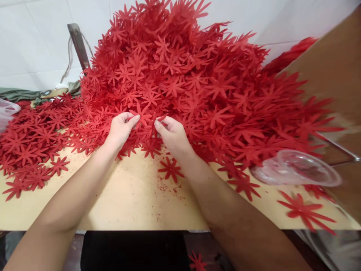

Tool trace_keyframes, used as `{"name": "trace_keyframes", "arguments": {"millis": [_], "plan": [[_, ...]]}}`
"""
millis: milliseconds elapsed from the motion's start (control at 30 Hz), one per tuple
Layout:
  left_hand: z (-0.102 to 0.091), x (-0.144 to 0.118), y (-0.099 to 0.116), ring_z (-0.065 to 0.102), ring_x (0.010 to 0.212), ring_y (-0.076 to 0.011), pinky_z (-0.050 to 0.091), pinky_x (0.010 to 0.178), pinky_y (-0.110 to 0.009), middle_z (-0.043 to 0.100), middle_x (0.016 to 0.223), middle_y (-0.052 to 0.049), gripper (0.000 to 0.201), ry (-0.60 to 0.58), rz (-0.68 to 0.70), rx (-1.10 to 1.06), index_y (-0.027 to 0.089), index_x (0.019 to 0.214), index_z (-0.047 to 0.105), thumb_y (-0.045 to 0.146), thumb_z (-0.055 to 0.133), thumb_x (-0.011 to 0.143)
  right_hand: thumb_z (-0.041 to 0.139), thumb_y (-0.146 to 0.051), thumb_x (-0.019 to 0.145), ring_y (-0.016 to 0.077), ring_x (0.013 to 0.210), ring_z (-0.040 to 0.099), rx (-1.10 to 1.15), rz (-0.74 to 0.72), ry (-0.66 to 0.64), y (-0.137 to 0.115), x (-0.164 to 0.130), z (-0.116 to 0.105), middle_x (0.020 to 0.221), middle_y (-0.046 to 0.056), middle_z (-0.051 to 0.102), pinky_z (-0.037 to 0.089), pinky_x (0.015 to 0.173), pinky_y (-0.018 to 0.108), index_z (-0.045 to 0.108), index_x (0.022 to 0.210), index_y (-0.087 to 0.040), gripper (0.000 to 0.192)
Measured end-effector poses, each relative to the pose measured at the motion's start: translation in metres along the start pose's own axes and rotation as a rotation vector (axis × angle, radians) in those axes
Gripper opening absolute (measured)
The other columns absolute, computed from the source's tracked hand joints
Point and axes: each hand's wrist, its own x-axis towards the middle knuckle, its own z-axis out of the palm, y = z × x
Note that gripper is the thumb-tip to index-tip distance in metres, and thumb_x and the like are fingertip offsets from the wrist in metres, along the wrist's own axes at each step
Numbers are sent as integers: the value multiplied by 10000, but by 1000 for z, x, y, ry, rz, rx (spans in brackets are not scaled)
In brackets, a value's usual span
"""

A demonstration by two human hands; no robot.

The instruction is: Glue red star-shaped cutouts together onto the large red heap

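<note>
My left hand pinches a red star-shaped fabric flower piece between thumb and forefinger, at the front of a tall heap. To its right, my right hand is closed in a pinch on a red petal. Whether that petal belongs to the same piece or a separate one, I cannot tell. Behind both hands rises the heap of red flower pieces, all with several narrow petals. A loose flower piece lies on the tabletop just below my right hand.
A lower spread of red pieces covers the table's left side. At the right are a clear plastic container and a brown board. A metal bar stands at the back left. The pale table carries red crumbs.
</note>
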Motion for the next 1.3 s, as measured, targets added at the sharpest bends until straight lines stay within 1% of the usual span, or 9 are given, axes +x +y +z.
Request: {"name": "trace_keyframes", "arguments": {"millis": [100, 267, 467, 633, 733, 900, 1033, 1200, 1300], "plan": [[2, 1, -2, 370, 469, -43, 295, 514, -189, 465, 492, 61, 243, 13, -1, 58, 147, 570, 476, 169, 600, 778, 760, -505, 586, 52, 497, 430, 98, -3, 16, -3, -1, 1, 550, -81, 476, 390, 483, 209, 541, 703, -205, 389], [3, 3, -4, 329, 473, -44, 292, 527, -197, 400, 489, 81, 261, 19, 3, 166, 153, 576, 452, 162, 598, 792, 825, -480, 492, 78, 621, 566, 245, 29, 37, -10, -3, 1, 675, -63, 605, 509, 571, 224, 565, 695, -210, 426], [6, -1, -10, 320, 487, -52, 268, 517, -207, 404, 513, 80, 274, -51, -3, 255, 164, 596, 428, 225, 623, 779, 830, -433, 524, 114, 727, 634, 318, 41, -76, -17, -6, 2, 731, -35, 668, 546, 696, 278, 604, 707, -214, 364], [6, 0, -18, 404, 520, -52, 326, 550, -202, 493, 571, 69, 251, -106, 0, 206, 155, 639, 472, 256, 693, 704, 832, -447, 506, 94, 648, 609, 269, 53, -136, -15, -6, 3, 669, -40, 650, 526, 693, 265, 620, 684, -205, 368], [7, -1, -20, 464, 555, -52, 378, 597, -199, 544, 608, 67, 230, -133, 8, 161, 148, 663, 491, 179, 719, 655, 827, -411, 523, 67, 571, 554, 173, 62, -72, -10, -3, 1, 604, -49, 612, 492, 640, 236, 627, 659, -182, 333], [13, -6, -9, 478, 520, -31, 380, 576, -171, 525, 543, 91, 260, -159, -20, 107, 149, 624, 446, 14, 667, 649, 797, -357, 575, 67, 534, 528, 133, 54, 41, -6, 1, -2, 562, -54, 593, 464, 595, 235, 619, 647, -163, 273], [14, -9, 1, 464, 465, -22, 353, 522, -159, 536, 501, 81, 236, -169, -67, 36, 147, 622, 458, 42, 651, 705, 750, -285, 653, 56, 502, 510, 144, 26, 124, -8, 3, -3, 545, -62, 583, 445, 569, 220, 594, 632, -162, 200], [8, -5, 0, 451, 432, -28, 339, 499, -161, 545, 481, 69, 245, -85, -55, 10, 168, 632, 416, 109, 596, 788, 615, -93, 756, 36, 490, 500, 263, 49, 380, -17, 11, -13, 529, -70, 548, 433, 536, 176, 533, 592, -158, 195], [3, 0, -6, 495, 473, -47, 393, 563, -175, 549, 503, 69, 177, -49, -29, 72, 171, 698, 454, 79, 584, 776, 583, -79, 782, 55, 550, 566, 358, 93, 381, -23, 12, -17, 576, -62, 570, 499, 593, 205, 503, 605, -161, 211]]}}
